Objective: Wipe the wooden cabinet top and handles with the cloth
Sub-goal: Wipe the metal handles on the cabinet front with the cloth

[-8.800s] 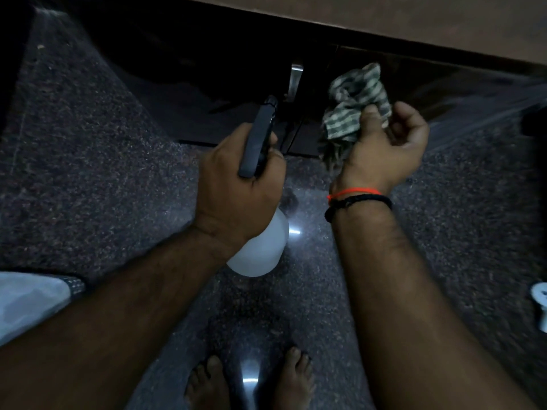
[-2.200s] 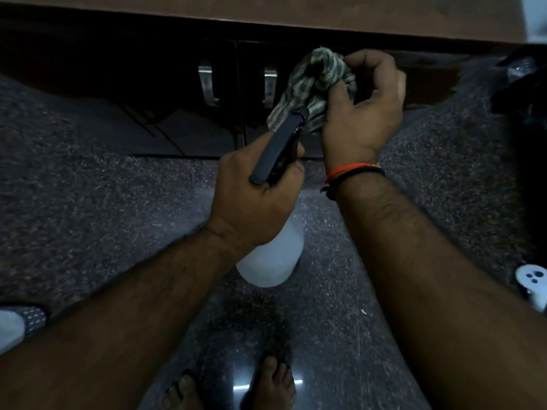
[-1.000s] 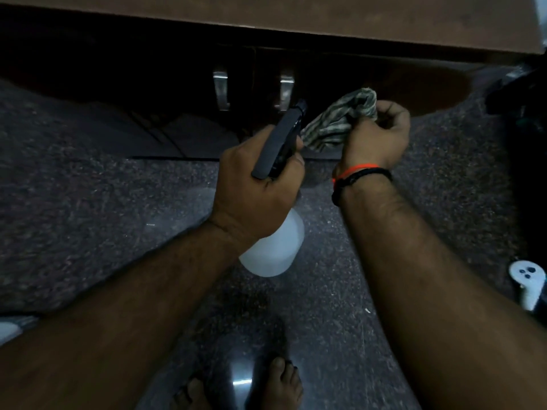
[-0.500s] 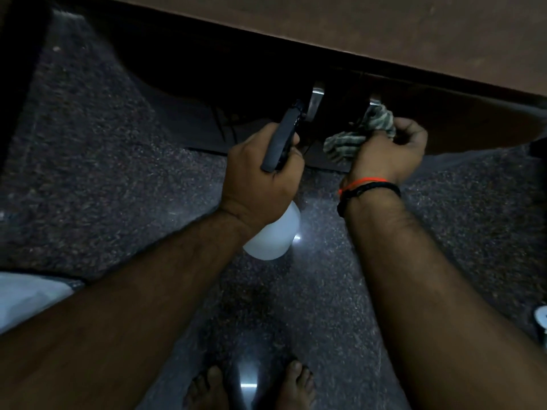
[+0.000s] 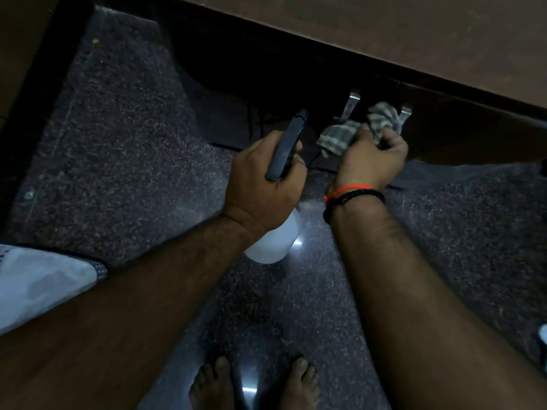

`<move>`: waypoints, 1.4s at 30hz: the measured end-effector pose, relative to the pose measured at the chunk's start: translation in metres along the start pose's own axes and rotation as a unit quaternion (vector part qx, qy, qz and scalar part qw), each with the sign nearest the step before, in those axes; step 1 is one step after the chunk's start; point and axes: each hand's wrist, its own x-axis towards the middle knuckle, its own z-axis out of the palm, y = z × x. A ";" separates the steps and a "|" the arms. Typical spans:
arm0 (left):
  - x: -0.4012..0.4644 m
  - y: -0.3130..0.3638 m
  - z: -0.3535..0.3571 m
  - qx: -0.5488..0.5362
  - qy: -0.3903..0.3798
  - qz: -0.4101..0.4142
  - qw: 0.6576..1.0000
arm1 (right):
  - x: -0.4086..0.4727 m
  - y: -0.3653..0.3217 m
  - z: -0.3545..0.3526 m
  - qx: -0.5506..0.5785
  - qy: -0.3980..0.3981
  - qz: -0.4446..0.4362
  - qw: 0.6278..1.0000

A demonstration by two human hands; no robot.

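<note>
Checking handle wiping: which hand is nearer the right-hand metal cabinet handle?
Right. The right hand presses the cloth beside that handle; the left hand, gripping the spray bottle, sits farther left.

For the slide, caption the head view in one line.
Right hand rubs checked cloth on a metal cabinet handle; left hand holds a spray bottle.

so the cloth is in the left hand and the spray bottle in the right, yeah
No, it's swapped. The head view shows the cloth in the right hand, up by the cabinet handles, and the spray bottle in the left hand.
</note>
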 end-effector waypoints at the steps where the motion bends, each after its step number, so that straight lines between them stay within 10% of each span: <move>1: -0.001 -0.001 -0.003 0.005 0.004 0.004 1.000 | -0.005 -0.003 0.005 -0.016 -0.022 -0.006 1.000; 15: -0.003 0.003 -0.050 0.030 0.047 0.013 0.998 | -0.038 -0.021 0.034 -0.109 0.008 -0.120 0.987; 27: -0.002 0.003 -0.115 0.075 0.089 0.005 0.993 | -0.121 -0.028 0.100 -0.102 -0.224 -0.078 0.966; 42: -0.019 -0.025 -0.209 0.087 0.181 -0.046 0.978 | -0.197 -0.001 0.157 -0.081 -0.333 -0.017 0.939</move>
